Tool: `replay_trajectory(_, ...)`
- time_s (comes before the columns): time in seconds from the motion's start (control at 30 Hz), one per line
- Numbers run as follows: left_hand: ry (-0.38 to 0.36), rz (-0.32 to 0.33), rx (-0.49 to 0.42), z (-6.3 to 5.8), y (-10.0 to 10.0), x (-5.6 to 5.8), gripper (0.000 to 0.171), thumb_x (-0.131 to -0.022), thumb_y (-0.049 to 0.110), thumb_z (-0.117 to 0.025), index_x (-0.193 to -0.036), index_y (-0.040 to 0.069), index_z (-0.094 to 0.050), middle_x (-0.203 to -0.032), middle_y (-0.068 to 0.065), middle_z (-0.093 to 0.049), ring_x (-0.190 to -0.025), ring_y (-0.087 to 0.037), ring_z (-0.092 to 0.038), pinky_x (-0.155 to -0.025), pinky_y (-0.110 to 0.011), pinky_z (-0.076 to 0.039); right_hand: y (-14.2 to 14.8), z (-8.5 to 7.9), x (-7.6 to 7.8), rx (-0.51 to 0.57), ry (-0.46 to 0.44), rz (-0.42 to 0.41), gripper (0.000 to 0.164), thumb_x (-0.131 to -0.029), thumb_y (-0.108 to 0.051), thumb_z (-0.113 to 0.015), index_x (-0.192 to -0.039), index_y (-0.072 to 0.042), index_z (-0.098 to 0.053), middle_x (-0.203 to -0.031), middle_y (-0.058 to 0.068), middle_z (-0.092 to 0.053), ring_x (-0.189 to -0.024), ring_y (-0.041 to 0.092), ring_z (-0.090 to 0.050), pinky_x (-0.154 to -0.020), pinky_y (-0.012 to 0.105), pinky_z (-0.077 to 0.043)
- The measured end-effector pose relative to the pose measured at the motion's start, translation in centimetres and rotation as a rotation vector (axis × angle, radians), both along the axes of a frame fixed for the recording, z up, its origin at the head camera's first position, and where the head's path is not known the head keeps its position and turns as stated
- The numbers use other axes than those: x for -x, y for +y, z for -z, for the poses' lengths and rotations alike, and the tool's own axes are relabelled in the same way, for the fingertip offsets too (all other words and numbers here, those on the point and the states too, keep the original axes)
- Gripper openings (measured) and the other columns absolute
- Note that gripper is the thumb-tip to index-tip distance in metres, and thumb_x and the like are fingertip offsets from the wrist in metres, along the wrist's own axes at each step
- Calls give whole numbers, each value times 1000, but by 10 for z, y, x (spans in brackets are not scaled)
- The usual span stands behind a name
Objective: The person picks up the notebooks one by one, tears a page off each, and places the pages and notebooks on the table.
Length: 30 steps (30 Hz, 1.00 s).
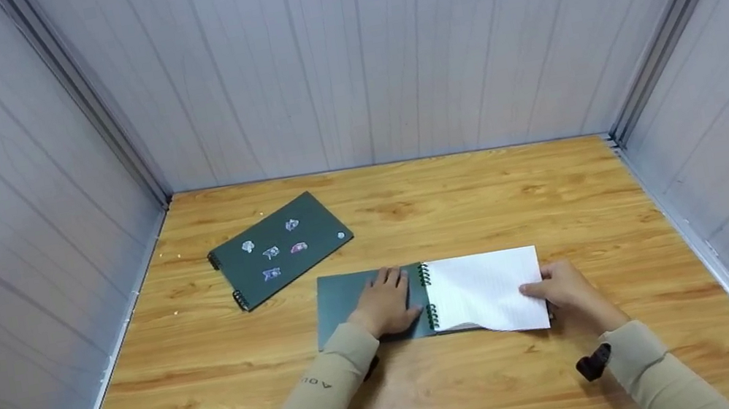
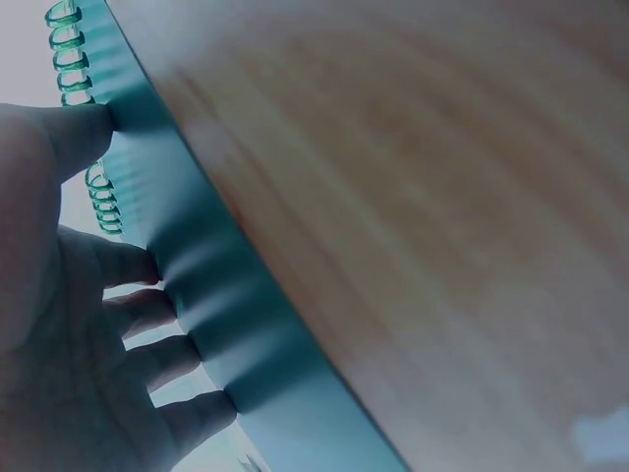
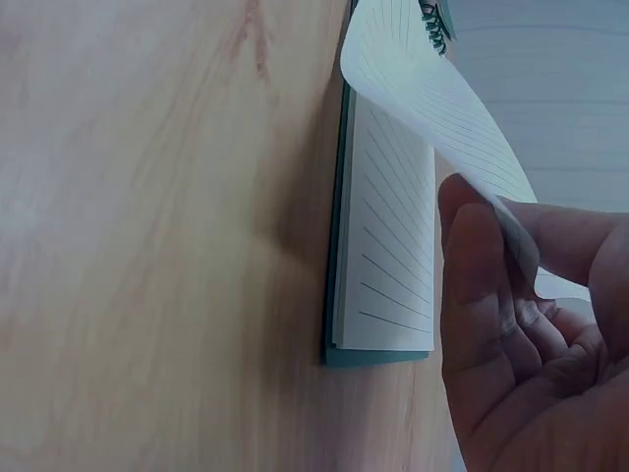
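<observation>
A spiral notebook lies spread on the table, its dark green cover folded out to the left and its lined white page to the right of the coil binding. My left hand rests on the inside of the cover with fingers spread, the thumb beside the coils. At the page's right edge my right hand pinches the sheet between thumb and fingers. In the right wrist view that sheet bends upward, away from the lined page stack beneath.
Behind and to the left, a second dark green spiral notebook lies closed and angled, with several small stickers on its cover. Pale panel walls enclose the wooden table at the back and both sides.
</observation>
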<state>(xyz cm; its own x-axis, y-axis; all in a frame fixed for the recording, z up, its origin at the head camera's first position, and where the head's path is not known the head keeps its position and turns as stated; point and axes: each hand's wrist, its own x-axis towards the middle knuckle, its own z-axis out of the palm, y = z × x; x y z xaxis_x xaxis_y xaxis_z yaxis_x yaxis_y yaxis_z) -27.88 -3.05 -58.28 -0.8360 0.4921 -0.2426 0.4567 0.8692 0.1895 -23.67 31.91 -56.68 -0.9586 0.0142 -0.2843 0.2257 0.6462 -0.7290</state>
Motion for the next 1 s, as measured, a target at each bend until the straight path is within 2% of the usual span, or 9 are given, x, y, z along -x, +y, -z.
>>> replay_trajectory(0.13, -6, 11, 7, -1, -1, 0, 76, -113, 52, -50, -171, 6, -31, -181, -15, -26, -168, -36, -23, -134, -58, -28, 4, -5, 1, -10, -7, -34, 22, -98, -19, -77, -90, 1, -74, -68, -3, -61, -62, 11, -53, -56, 26, -45)
replay_trajectory(0.33, -1, 19, -2, 0, -1, 0, 76, -114, 51, -49, -172, 6, -30, -181, -15, -25, -169, -36, -22, -134, -57, -27, 4, -17, 9, 262, -107, 41, 19, -102, -16, -71, -93, 1, -72, -78, 2, -77, -71, 13, -75, -66, 30, -64)
replay_trajectory(0.43, 0, 17, 5, 0, -1, 0, 76, -114, 52, -49, -172, 7, -30, -181, -15, -25, -169, -36, -22, -134, -57, -27, 2, -19, 11, 351, -165, 78, 16, -102, -15, -70, -93, -2, -71, -80, 3, -78, -73, 15, -78, -68, 31, -66)
replay_trajectory(0.53, -4, 15, 9, 0, 0, -1, 76, -114, 52, -48, -172, 6, -29, -181, -15, -25, -169, -36, -22, -134, -57, -27, 2, -16, 10, 349, -182, 110, 13, -101, -13, -71, -90, -5, -69, -76, 1, -75, -70, 11, -75, -64, 27, -64)
replay_trajectory(0.6, -7, 14, 10, 0, 1, -1, 76, -114, 52, -48, -172, 6, -29, -181, -15, -24, -169, -36, -21, -135, -57, -27, 1, -12, 8, 299, -176, 125, 19, -98, -12, -73, -82, -8, -65, -68, -3, -67, -61, 8, -66, -56, 23, -57)
replay_trajectory(0.73, -19, 7, 9, 0, 2, -1, 77, -113, 52, -49, -172, 6, -29, -181, -15, -24, -169, -36, -21, -135, -58, -27, 1, -5, 2, 223, -154, 110, 21, -96, -10, -75, -77, -10, -64, -65, -5, -61, -59, 8, -56, -54, 23, -47)
replay_trajectory(0.83, -23, 2, 11, 1, 2, 0, 77, -113, 52, -49, -172, 6, -29, -181, -14, -24, -169, -35, -20, -135, -57, -26, 0, -3, -3, 238, -134, 57, 9, -98, -7, -72, -91, -2, -72, -74, -3, -70, -68, 9, -65, -61, 24, -55)
replay_trajectory(0.93, -25, -1, 7, 1, 1, 1, 77, -113, 52, -49, -172, 6, -29, -181, -15, -24, -169, -36, -20, -135, -57, -26, 0, -2, -8, 285, -123, -9, 18, -99, -5, -71, -108, 11, -73, -83, 2, -77, -75, 12, -72, -66, 27, -61)
replay_trajectory(1.0, -28, -1, 11, 0, 1, 1, 77, -114, 52, -49, -172, 6, -28, -181, -15, -23, -169, -36, -19, -135, -58, -26, 1, -2, -11, 307, -132, -54, 25, -100, -5, -71, -115, 14, -71, -87, 4, -79, -76, 14, -74, -66, 28, -62)
